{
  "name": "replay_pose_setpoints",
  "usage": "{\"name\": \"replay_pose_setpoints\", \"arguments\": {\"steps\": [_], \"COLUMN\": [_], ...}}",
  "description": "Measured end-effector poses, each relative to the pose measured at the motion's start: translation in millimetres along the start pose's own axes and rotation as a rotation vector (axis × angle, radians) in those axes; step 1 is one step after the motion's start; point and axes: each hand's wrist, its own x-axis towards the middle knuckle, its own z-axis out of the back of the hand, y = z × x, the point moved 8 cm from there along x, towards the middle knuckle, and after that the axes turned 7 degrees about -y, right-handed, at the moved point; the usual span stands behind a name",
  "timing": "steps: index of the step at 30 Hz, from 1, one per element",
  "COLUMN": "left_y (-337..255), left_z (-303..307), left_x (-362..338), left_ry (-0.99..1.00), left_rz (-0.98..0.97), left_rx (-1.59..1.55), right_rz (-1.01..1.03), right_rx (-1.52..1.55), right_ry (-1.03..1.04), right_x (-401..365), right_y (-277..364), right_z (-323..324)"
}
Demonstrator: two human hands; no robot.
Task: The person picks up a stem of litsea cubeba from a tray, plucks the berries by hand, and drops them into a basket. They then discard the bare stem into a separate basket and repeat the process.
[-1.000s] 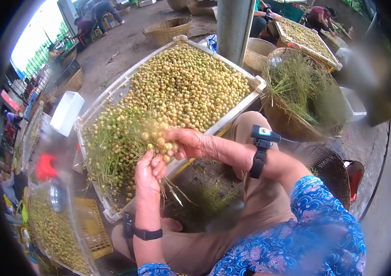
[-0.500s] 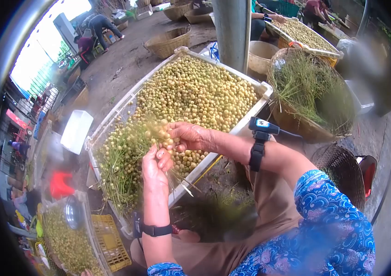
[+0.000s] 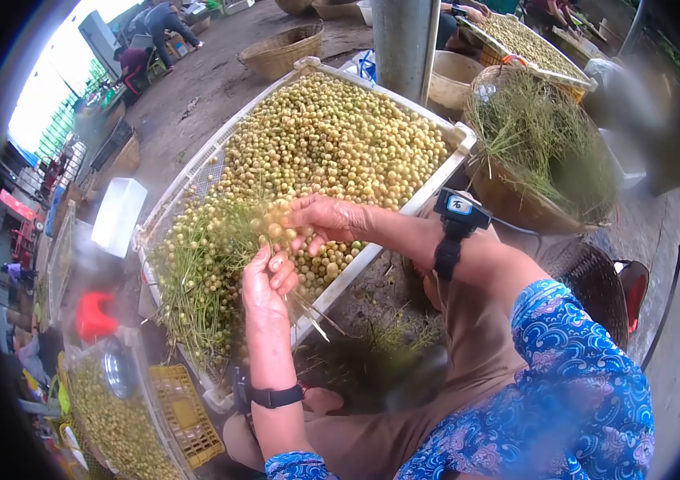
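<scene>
A white tray (image 3: pixel 404 222) full of small round yellow fruits (image 3: pixel 332 136) lies in front of me. At its near left lies a heap of green stems (image 3: pixel 200 308) with fruits on them. My left hand (image 3: pixel 270 282) is closed round a bunch of thin stems, whose cut ends stick out below it. Just above, my right hand (image 3: pixel 326 224) is closed at the bunch's round fruits (image 3: pixel 274 222), fingers bent against them. The fingertips are partly blurred.
A basket (image 3: pixel 516 192) of bare green stems stands right, beside a metal post (image 3: pixel 404 48). A dark basket (image 3: pixel 592 288) is near my right elbow. Left are a white box (image 3: pixel 119 216), a red stool (image 3: pixel 96 316) and a yellow crate (image 3: pixel 186 416). Other people work farther off.
The view has shifted slightly, so the tray and surroundings sit a little higher and more to the left. My right hand's fingers have moved slightly on the fruits; both hands stay at the bunch.
</scene>
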Motion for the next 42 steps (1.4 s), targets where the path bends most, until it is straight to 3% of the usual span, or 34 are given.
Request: {"name": "replay_pose_setpoints", "arguments": {"steps": [4, 11, 13, 15, 21, 23, 25, 27, 29, 31, 35, 37, 39, 42], "left_y": [1, 11, 11, 12, 19, 21, 19, 17, 15, 15, 22, 18, 10, 5], "left_z": [4, 6, 4, 5, 5, 7, 7, 6, 3, 5, 15, 16, 14, 15], "left_x": [0, -4, -10, -13, -11, -9, -9, -15, -23, -26, -28, -30, -30, -31], "left_ry": [-0.057, -0.039, -0.046, -0.057, -0.063, -0.067, -0.037, -0.013, -0.009, -0.017, -0.091, -0.087, -0.076, -0.064], "left_rz": [-0.016, 0.044, 0.036, 0.031, -0.002, 0.022, 0.022, 0.019, 0.014, 0.027, 0.044, 0.023, -0.002, -0.022], "left_rx": [0.009, 0.072, 0.075, 0.078, 0.085, 0.037, 0.037, 0.031, 0.045, 0.052, 0.053, 0.058, 0.068, 0.058], "right_rz": [-0.035, 0.027, -0.063, 0.018, 0.250, 0.445, 0.327, 0.026, 0.055, 0.162, 0.251, 0.185, -0.005, 0.013], "right_rx": [0.319, 0.411, 0.383, 0.236, 0.175, -0.102, 0.021, 0.328, 0.287, -0.029, -0.157, -0.083, 0.114, 0.095], "right_ry": [0.089, -0.026, 0.005, -0.050, -0.317, -0.417, -0.394, -0.081, 0.011, -0.109, -0.121, -0.080, 0.108, 0.150], "right_x": [7, 6, -4, 5, 8, 5, 12, 29, 24, 23, 16, 10, 4, 4], "right_y": [-5, 3, 2, -1, 9, 24, 16, -2, 7, 15, 16, 13, -1, -1], "right_z": [-3, 0, -6, 3, 16, 16, 24, 15, 8, 11, 7, 7, -10, -13]}}
